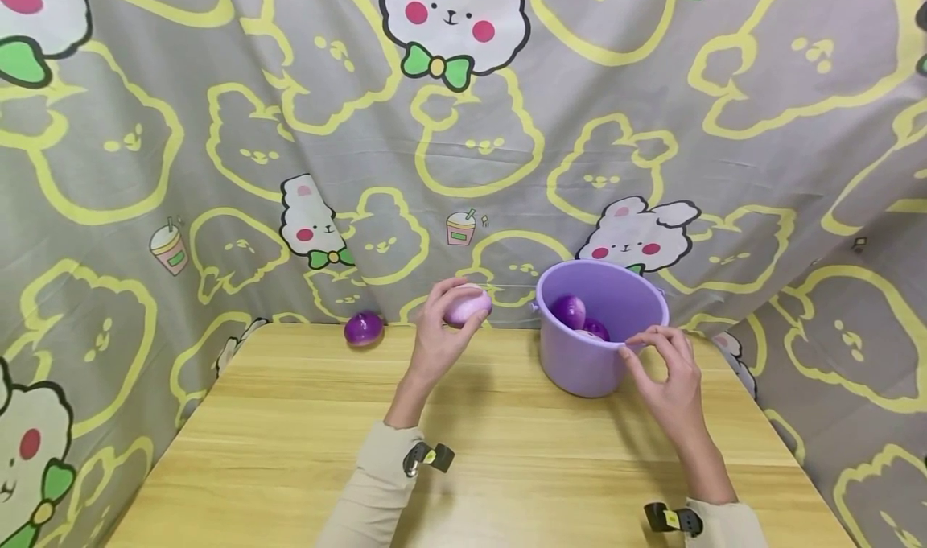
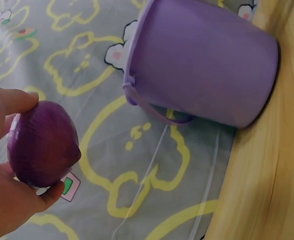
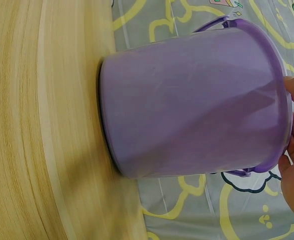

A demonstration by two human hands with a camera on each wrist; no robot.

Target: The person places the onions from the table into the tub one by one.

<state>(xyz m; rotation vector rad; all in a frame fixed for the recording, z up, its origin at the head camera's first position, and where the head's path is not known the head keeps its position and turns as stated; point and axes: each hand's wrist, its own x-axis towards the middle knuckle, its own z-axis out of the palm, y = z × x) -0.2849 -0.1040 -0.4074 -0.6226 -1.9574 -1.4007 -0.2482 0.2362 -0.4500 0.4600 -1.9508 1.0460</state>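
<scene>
My left hand (image 1: pixel 439 331) grips a purple onion (image 2: pixel 44 145) between fingers and thumb, above the table and left of the bucket. In the head view this onion shows a pale pink side; the left wrist view shows its dark purple, pointed side. A purple bucket (image 1: pixel 579 371) stands upright on the table. My right hand (image 1: pixel 669 371) pinches the bucket's near right rim, with the thumb outside, as the right wrist view also shows. Inside the bucket lie purple onions (image 1: pixel 569 312), partly hidden by its wall. Another purple onion (image 1: pixel 364 329) rests at the table's back left.
The wooden table (image 1: pixel 290 435) carries the bucket and the lone onion near its back edge. Right behind it hangs a grey patterned curtain (image 1: pixel 463 162), which also closes in both sides. The bucket's handle (image 2: pixel 157 112) hangs down along its side.
</scene>
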